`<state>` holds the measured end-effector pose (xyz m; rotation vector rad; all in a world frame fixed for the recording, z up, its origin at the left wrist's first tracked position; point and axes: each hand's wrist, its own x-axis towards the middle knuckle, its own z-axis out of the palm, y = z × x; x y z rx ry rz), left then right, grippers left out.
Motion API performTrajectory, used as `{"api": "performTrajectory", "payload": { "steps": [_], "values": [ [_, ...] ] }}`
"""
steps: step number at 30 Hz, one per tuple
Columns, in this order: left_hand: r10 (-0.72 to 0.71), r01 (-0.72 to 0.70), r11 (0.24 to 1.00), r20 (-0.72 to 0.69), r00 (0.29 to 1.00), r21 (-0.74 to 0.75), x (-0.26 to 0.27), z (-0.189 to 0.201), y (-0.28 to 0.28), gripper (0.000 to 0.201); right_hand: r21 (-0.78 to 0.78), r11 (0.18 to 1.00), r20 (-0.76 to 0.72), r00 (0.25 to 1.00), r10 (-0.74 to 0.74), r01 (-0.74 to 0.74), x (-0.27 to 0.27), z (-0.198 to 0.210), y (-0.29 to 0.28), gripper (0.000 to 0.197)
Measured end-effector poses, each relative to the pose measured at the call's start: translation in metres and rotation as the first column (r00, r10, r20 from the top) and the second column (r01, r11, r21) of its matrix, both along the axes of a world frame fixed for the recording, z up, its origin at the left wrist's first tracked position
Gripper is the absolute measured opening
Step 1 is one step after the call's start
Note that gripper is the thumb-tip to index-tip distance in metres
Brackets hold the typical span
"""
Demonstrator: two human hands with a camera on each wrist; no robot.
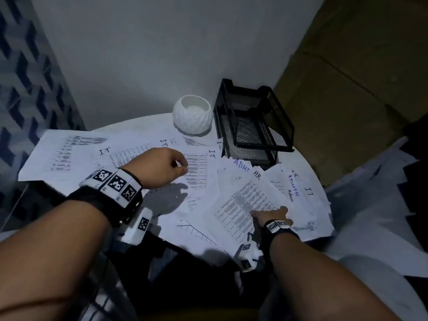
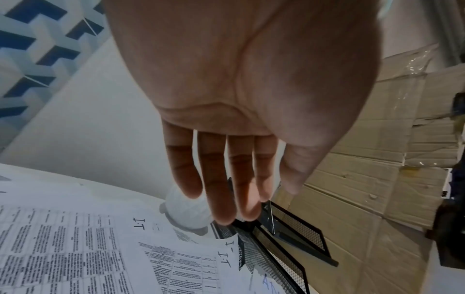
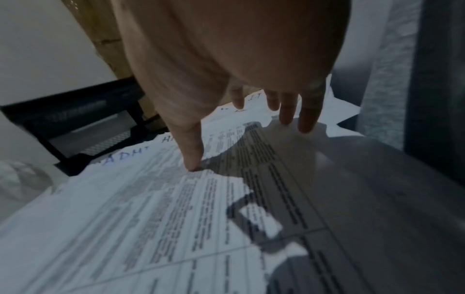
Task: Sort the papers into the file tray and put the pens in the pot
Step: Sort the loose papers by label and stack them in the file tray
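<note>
Many papers [image 1: 143, 156] are lying spread and overlapping across the round white table [image 1: 139, 122] in front of you, some marked "IT", "HR" or "Admin" by hand. Behind them the black mesh file tray [image 1: 254, 121] is standing at the far right of the table, its front edge touching the nearest sheets, and the white ribbed pot [image 1: 192, 117] is sitting just to its left, close to the wall. No pens are showing in any view.

Your right hand [image 1: 274, 214] is lying flat on a printed sheet [image 1: 240, 205] near the table's front right edge; the right wrist view is showing the fingers [image 3: 309, 117] straight and the thumb tip pressing the page, gripping nothing. Your left hand [image 1: 159, 166] is hovering above the middle sheets, and the left wrist view is showing its fingers [image 2: 221, 179] hanging relaxed and loosely straight, holding nothing.

Brown cardboard [image 1: 359, 77] is standing to the right behind the tray.
</note>
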<state>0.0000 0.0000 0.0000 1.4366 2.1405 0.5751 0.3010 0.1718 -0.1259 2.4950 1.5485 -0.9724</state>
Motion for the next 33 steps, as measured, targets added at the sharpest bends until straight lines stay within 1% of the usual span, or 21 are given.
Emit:
{"api": "performTrajectory", "payload": {
  "steps": [3,6,9,11,13,14,15,16,17,18,19,20,21,22,23,24,25,26,28,30,33],
  "values": [
    [-0.039,0.038,0.999,-0.022,0.999,-0.035,0.001,-0.003,0.006,0.018,-0.074,0.996,0.040,0.998,0.051,-0.048,0.004,-0.013,0.005,0.141],
    [-0.071,0.069,0.996,-0.034,0.997,-0.062,0.006,-0.005,0.011,0.020,-0.118,0.993,-0.022,1.000,0.019,-0.022,0.012,-0.048,0.022,0.158],
    [-0.085,0.081,0.994,-0.053,0.995,-0.071,0.010,-0.006,0.015,0.021,-0.057,0.997,0.044,0.998,-0.047,0.050,0.010,-0.037,0.012,0.150],
    [-0.097,0.092,0.992,-0.059,0.993,-0.081,0.013,-0.007,0.016,0.022,-0.043,0.998,0.034,0.999,-0.039,0.040,0.011,-0.027,0.007,0.144],
    [-0.110,0.104,0.991,-0.062,0.992,-0.090,0.015,-0.009,0.017,0.023,-0.040,0.999,0.011,1.000,-0.024,0.024,0.015,-0.030,0.009,0.138],
    [-0.118,0.111,0.989,-0.071,0.990,-0.094,0.016,-0.010,0.017,0.023,-0.055,0.998,0.009,1.000,0.017,-0.016,0.017,-0.030,0.007,0.132],
    [-0.127,0.119,0.988,-0.076,0.989,-0.102,0.016,-0.011,0.017,0.023,-0.024,1.000,-0.032,0.999,0.006,-0.007,0.017,-0.029,0.007,0.124],
    [-0.131,0.122,0.986,-0.081,0.988,-0.109,0.016,-0.012,0.017,0.023,0.063,0.996,-0.102,0.993,-0.058,0.065,0.020,-0.031,0.005,0.110],
    [-0.135,0.125,0.986,-0.082,0.987,-0.112,0.016,-0.012,0.017,0.023,0.174,0.982,-0.139,0.989,-0.055,0.079,0.022,-0.029,0.001,0.091],
    [-0.134,0.124,0.986,-0.081,0.988,-0.115,0.017,-0.013,0.016,0.022,0.156,0.988,-0.187,0.981,0.044,-0.015,0.026,-0.022,0.002,0.063],
    [-0.132,0.123,0.986,-0.076,0.988,-0.117,0.017,-0.013,0.016,0.022,0.012,0.962,0.019,0.962,0.273,-0.273,0.026,-0.017,0.002,0.039],
    [-0.133,0.124,0.985,-0.071,0.989,-0.117,0.017,-0.013,0.015,0.022,-0.014,0.873,0.272,0.838,0.473,-0.488,0.030,-0.009,0.000,0.028],
    [-0.134,0.126,0.986,-0.070,0.988,-0.113,0.017,-0.012,0.015,0.021,0.039,0.915,0.234,0.894,0.383,-0.402,0.029,-0.004,0.001,0.028],
    [-0.136,0.128,0.986,-0.072,0.988,-0.109,0.018,-0.011,0.015,0.021,0.140,0.978,-0.014,0.987,0.158,-0.154,0.027,0.011,0.006,0.033],
    [-0.136,0.128,0.986,-0.071,0.988,-0.109,0.019,-0.010,0.014,0.020,0.233,0.966,-0.089,0.986,0.138,-0.114,0.030,0.022,0.010,0.035],
    [-0.135,0.127,0.986,-0.067,0.989,-0.111,0.019,-0.010,0.014,0.019,0.244,0.963,-0.072,0.988,0.134,-0.113,0.028,0.030,0.012,0.032],
    [-0.133,0.126,0.986,-0.062,0.989,-0.112,0.020,-0.010,0.014,0.018,0.243,0.965,-0.088,0.988,0.127,-0.103,0.023,0.039,0.014,0.024],
    [-0.131,0.124,0.986,-0.060,0.990,-0.115,0.021,-0.010,0.014,0.017,0.275,0.957,-0.154,0.978,0.139,-0.093,0.019,0.046,0.013,0.013],
    [-0.126,0.117,0.985,-0.070,0.989,-0.123,0.024,-0.012,0.015,0.020,0.320,0.947,-0.313,0.942,0.124,-0.018,0.009,0.057,0.008,0.003],
    [-0.094,0.084,0.989,-0.075,0.993,-0.120,0.027,-0.016,0.015,0.031,0.318,0.945,-0.447,0.867,0.220,-0.076,-0.004,0.067,-0.004,0.013],
    [-0.023,0.014,0.992,-0.072,0.997,-0.123,0.026,-0.026,0.015,0.057,0.275,0.955,-0.709,0.648,0.279,-0.110,-0.021,0.078,-0.031,0.020]
  ]
}}
